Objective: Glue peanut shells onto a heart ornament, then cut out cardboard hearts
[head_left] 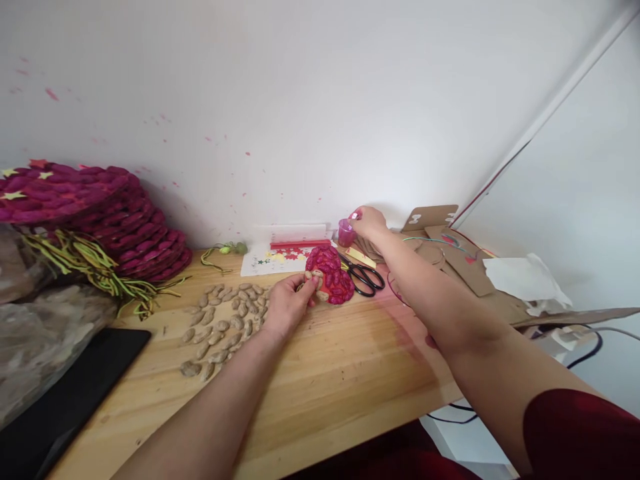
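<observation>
My left hand (287, 303) rests on the wooden table (325, 380), fingers closed on the edge of a small red-painted peanut-shell cluster (331, 275). My right hand (369, 223) reaches to the back of the table and grips a small pink paint pot (346, 233) near the wall. A scatter of plain peanut shells (225, 323) lies just left of my left hand.
Black scissors (365, 277) lie right of the cluster. Stacked magenta shell wreaths (100, 213) with green stems (90, 263) sit at left, plastic bags (35, 333) and a black tablet (65, 393) in front. Cardboard pieces (455, 257), white paper (525, 280) and cables (580, 350) lie at right.
</observation>
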The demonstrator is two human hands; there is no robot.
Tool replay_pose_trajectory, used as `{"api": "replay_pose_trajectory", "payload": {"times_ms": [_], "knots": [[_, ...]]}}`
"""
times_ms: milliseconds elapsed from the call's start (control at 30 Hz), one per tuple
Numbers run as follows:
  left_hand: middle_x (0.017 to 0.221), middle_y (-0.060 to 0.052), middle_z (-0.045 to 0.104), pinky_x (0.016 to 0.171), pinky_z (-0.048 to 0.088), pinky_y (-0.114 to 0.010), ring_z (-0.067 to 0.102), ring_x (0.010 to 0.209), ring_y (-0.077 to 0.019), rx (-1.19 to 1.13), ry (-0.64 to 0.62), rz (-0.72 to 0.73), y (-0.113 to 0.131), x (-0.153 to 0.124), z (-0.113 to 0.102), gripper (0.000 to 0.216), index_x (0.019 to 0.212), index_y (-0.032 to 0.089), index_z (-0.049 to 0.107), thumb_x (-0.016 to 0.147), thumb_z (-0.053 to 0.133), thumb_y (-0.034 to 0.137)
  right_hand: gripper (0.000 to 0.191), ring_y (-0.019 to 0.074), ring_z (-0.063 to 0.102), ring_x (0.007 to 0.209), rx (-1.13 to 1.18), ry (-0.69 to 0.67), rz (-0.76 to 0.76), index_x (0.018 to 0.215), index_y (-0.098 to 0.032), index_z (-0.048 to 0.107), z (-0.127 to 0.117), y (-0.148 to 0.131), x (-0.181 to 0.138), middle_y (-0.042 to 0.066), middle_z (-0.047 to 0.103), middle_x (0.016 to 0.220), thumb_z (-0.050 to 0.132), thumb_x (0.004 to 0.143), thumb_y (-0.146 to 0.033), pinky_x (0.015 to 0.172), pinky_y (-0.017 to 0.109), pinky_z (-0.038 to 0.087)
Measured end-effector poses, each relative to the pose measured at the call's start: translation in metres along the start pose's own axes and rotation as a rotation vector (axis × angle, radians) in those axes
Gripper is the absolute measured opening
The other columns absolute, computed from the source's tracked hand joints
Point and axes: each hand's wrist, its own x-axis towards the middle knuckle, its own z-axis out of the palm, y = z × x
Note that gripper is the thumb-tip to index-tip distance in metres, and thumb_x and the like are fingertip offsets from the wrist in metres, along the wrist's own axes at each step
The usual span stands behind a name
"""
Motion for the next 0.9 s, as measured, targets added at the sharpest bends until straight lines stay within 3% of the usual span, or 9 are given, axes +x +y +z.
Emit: {"api": "replay_pose_trajectory", "payload": {"times_ms": [133,367,467,567,633,733,800,900], "knots": [[0.050,0.004,0.053,0.046,0.026,-0.023,0.037,0.044,-0.0097,0.030,-0.006,0.028,0.000,0.000,0.000,0.041,0.073,0.019,0.065,0.081,0.070,0.059,0.021,0.0296,0.068,0.110,-0.059,-0.002,-0.010,0.099,-0.023,0.079,-0.002,-0.001,0.000,0.010,0.077,0.110,0.069,0.086,-0.036,0.093,0.039,0.049],[0.056,0.002,0.057,0.051,0.031,-0.024,0.045,0.052,-0.0127,-0.024,-0.003,0.070,0.006,-0.003,0.000,0.036,0.075,0.018,0.074,0.074,0.077,0.054,0.021,0.0295,0.067,0.107,-0.036,0.055,-0.068,0.098,-0.022,0.077,-0.006,0.001,-0.006,0.010,0.077,0.104,0.064,0.091,-0.038,0.092,0.040,0.048],[0.060,0.001,0.062,0.055,0.035,-0.025,0.051,0.058,-0.0149,-0.051,-0.001,0.082,0.006,-0.003,0.001,0.035,0.074,0.018,0.074,0.074,0.078,0.053,0.025,0.0264,0.067,0.099,0.049,0.185,-0.103,0.101,-0.022,0.072,-0.016,0.007,-0.022,0.009,0.076,0.099,0.055,0.097,-0.039,0.088,0.038,0.048],[0.071,-0.001,0.071,0.062,0.041,-0.025,0.057,0.067,-0.0165,-0.041,0.001,0.117,0.004,-0.002,0.001,0.032,0.075,0.018,0.075,0.077,0.076,0.050,0.024,0.0202,0.064,0.077,0.398,0.385,-0.205,0.094,-0.022,0.066,-0.026,0.010,-0.054,0.002,0.070,0.079,0.051,0.098,-0.040,0.076,0.033,0.048],[0.080,-0.003,0.074,0.069,0.044,-0.026,0.060,0.073,-0.0175,-0.030,0.001,0.134,0.004,-0.003,0.001,0.031,0.081,0.017,0.077,0.078,0.075,0.048,0.026,0.0168,0.060,0.066,0.617,0.351,-0.229,0.089,-0.023,0.063,-0.029,0.007,-0.081,-0.001,0.065,0.069,0.050,0.099,-0.044,0.067,0.030,0.046],[0.078,-0.002,0.073,0.073,0.046,-0.026,0.061,0.075,-0.0179,-0.011,-0.001,0.141,0.006,-0.005,0.001,0.030,0.081,0.017,0.077,0.079,0.074,0.046,0.023,0.0150,0.060,0.062,0.813,0.224,-0.277,0.090,-0.024,0.060,-0.025,-0.004,-0.120,-0.002,0.066,0.072,0.069,0.087,-0.045,0.058,0.027,0.044],[0.075,-0.001,0.070,0.073,0.045,-0.026,0.060,0.074,-0.0175,-0.009,-0.008,0.149,0.008,-0.006,0.002,0.029,0.078,0.017,0.075,0.079,0.074,0.046,0.021,0.0136,0.057,0.056,0.848,0.227,-0.308,0.086,-0.024,0.059,-0.018,-0.012,-0.139,-0.004,0.062,0.067,0.073,0.083,-0.039,0.053,0.026,0.041],[0.073,-0.001,0.068,0.070,0.044,-0.026,0.058,0.072,-0.0172,-0.007,-0.022,0.147,0.010,-0.008,0.002,0.029,0.075,0.017,0.074,0.078,0.074,0.046,0.015,0.0143,0.063,0.064,0.878,0.206,-0.392,0.090,-0.024,0.060,-0.009,-0.019,-0.153,-0.002,0.068,0.075,0.072,0.085,-0.032,0.058,0.026,0.046]]}}
